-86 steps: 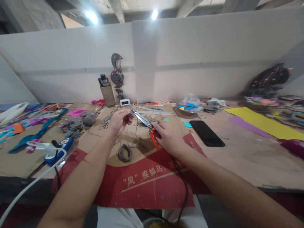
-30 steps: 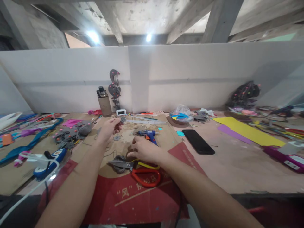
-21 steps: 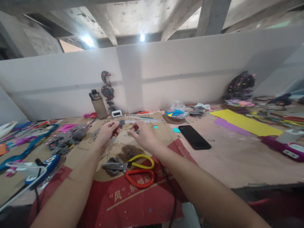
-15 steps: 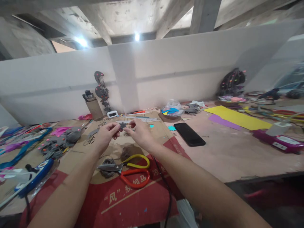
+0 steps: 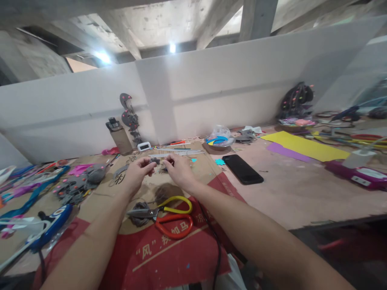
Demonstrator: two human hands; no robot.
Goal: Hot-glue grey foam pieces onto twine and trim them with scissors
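Note:
Over the cardboard sheet [image 5: 169, 268], my left hand [image 5: 137, 172] pinches a small dark grey piece [image 5: 155, 160] between thumb and fingertips. The piece looks like a cut-out flower, though it is too small to be sure. My right hand [image 5: 179, 172] is just to the right of it, fingertips pressed together. Whatever those fingertips may hold is hidden. Nearer to me lie scissors [image 5: 155, 212] with one yellow and one red handle, their blades across a coil of grey cord [image 5: 141, 221].
A black phone [image 5: 243, 169] lies right of the cardboard. Behind the hands are a metal ruler [image 5: 187, 153], a small white timer [image 5: 144, 146] and a bottle [image 5: 121, 139]. Grey pieces with pink dots [image 5: 75, 187] and a blue power strip [image 5: 56, 223] are on the left.
My hands have drawn slightly apart. The grey piece was between both hands' fingertips and now stays with my left hand. The view has shifted a little.

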